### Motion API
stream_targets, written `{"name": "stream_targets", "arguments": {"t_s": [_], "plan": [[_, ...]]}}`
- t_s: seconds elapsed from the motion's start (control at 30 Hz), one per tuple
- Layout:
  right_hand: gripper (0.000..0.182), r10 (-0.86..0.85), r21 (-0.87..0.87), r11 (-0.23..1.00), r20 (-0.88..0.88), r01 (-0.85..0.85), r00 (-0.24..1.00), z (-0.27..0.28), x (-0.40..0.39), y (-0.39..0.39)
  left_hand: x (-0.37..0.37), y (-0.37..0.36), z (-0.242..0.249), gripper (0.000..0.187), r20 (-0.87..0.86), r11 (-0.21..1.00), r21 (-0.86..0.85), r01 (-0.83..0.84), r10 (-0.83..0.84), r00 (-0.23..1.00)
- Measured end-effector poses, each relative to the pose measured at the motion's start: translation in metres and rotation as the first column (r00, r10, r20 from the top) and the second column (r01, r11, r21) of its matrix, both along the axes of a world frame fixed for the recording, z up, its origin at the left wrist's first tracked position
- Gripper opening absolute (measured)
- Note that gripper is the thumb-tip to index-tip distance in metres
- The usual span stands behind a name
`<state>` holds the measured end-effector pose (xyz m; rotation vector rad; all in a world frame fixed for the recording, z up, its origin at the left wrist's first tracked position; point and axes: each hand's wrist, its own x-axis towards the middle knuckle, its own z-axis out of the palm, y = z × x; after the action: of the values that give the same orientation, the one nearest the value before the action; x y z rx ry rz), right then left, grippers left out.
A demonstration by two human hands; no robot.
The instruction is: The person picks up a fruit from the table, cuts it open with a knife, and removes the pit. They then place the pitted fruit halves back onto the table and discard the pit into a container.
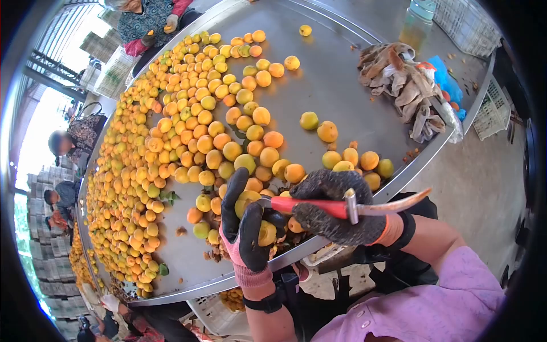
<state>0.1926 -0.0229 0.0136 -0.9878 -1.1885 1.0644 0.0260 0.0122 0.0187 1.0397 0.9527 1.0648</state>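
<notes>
My left hand (246,231), in a black-and-pink glove, is closed around a yellow apricot (247,200). A second apricot (266,233) shows at its palm, beside the thumb. A red-handled tool (327,207) is gripped in my right hand (336,199), which wears a dark grey glove. The tool's narrow metal tip meets the upper apricot between my fingers. Behind the right hand, a metal pin and a curved brownish end stick out to the right. Both hands are over the near edge of the metal table (188,279), close to loose apricots (268,157).
Apricots cover much of the table's left side. Crumpled used gloves (407,88) and a blue plastic bag (447,80) lie at the right, near a bottle (419,25) of liquid. White crates (470,28) stand beyond. Other people sit along the far and left edges.
</notes>
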Motion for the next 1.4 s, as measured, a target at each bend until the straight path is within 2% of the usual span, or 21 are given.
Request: {"name": "stream_targets", "arguments": {"t_s": [0.07,0.17,0.27,0.33,0.4,0.43,0.5,0.57,0.63,0.67,0.73,0.83,0.87,0.93,0.97,1.03,1.13,1.17,1.23,1.33,1.4], "plan": [[0.015,-0.065,0.145,0.988,0.084,0.052,0.994,0.0,-0.005,0.002,0.004,0.0,-0.002,0.045,-0.037,0.997,0.066,-0.028,0.03,0.999],[0.016,-0.025,0.01,1.0,0.185,0.024,0.982,0.011,0.0,0.001,0.009,-0.001,-0.006,0.048,-0.115,0.987,0.15,-0.055,0.073,0.991],[0.016,-0.09,0.11,0.992,0.196,0.069,0.977,0.005,0.002,0.004,0.012,-0.002,-0.009,0.045,-0.175,0.982,0.183,-0.042,0.075,0.982],[0.016,-0.054,0.05,0.998,0.195,0.045,0.979,0.006,0.006,0.006,0.011,-0.003,-0.011,0.043,-0.193,0.979,0.203,-0.031,0.071,0.979],[0.016,-0.005,0.007,1.0,0.163,0.004,0.987,0.005,0.01,0.008,0.006,-0.005,-0.014,0.034,0.083,1.0,0.01,0.015,-0.016,0.996],[0.016,-0.004,0.003,1.0,0.162,0.004,0.987,0.005,0.011,0.009,0.005,-0.004,-0.018,0.034,0.082,1.0,0.006,0.015,-0.016,0.996],[0.013,0.061,0.064,0.995,0.263,-0.081,0.963,0.002,0.013,0.011,0.007,0.001,-0.025,0.035,-0.075,0.992,0.121,-0.031,0.04,0.996],[0.013,0.029,0.193,0.978,0.265,-0.083,0.964,-0.002,0.012,0.013,0.011,0.002,-0.022,0.039,-0.183,0.994,0.057,-0.092,0.101,0.978],[0.015,0.079,0.07,0.992,0.286,-0.103,0.955,0.002,0.011,0.013,0.008,0.005,-0.03,0.044,-0.307,0.958,0.282,-0.058,0.147,0.94],[0.015,0.081,0.065,0.992,0.288,-0.104,0.954,0.0,0.009,0.011,0.007,0.005,-0.03,0.044,-0.306,0.959,0.277,-0.059,0.147,0.941],[0.018,-0.004,0.084,0.996,0.262,-0.019,0.965,-0.005,0.001,0.008,0.009,0.007,-0.027,0.033,-0.546,0.845,0.532,0.048,0.299,0.783],[0.021,-0.073,0.309,0.95,0.371,-0.049,0.926,-0.017,-0.006,0.01,0.013,0.006,-0.03,0.029,-0.258,0.943,0.278,-0.183,0.257,0.931],[0.019,-0.062,0.304,0.951,0.358,-0.054,0.932,-0.018,-0.006,0.01,0.01,0.008,-0.032,0.029,-0.258,0.943,0.279,-0.183,0.257,0.931],[0.019,-0.114,0.358,0.933,0.408,-0.044,0.906,-0.026,-0.013,0.013,0.002,0.013,-0.039,0.028,-0.58,0.709,0.696,0.112,0.462,0.671],[0.02,-0.169,0.408,0.912,0.455,-0.037,0.874,-0.027,-0.016,0.015,0.002,0.013,-0.041,0.028,-0.579,0.708,0.697,0.113,0.463,0.671],[0.019,-0.093,0.284,0.958,0.453,-0.044,0.887,-0.02,-0.016,0.016,0.003,0.013,-0.042,0.028,-0.569,0.716,0.694,0.071,0.486,0.664],[0.01,0.092,0.012,0.996,-0.047,-0.092,0.995,-0.02,-0.015,0.022,0.004,0.008,-0.026,0.03,-0.563,0.804,0.593,0.038,0.38,0.734],[0.012,0.152,-0.22,0.952,-0.256,-0.211,0.955,-0.015,-0.008,0.021,0.002,0.009,-0.029,0.03,-0.562,0.803,0.595,0.038,0.382,0.734],[0.015,0.115,-0.249,0.943,-0.382,-0.222,0.917,-0.021,-0.007,0.026,-0.001,0.011,-0.037,0.033,-0.499,0.749,0.661,0.048,0.39,0.774],[0.016,0.162,-0.206,0.951,-0.298,-0.229,0.941,-0.022,0.002,0.032,-0.006,0.007,-0.021,0.034,-0.608,0.764,0.614,0.196,0.3,0.735],[0.016,0.196,-0.21,0.947,-0.225,-0.244,0.954,-0.02,0.005,0.035,-0.01,0.01,-0.027,0.034,-0.56,0.74,0.639,0.209,0.261,0.786]]}}
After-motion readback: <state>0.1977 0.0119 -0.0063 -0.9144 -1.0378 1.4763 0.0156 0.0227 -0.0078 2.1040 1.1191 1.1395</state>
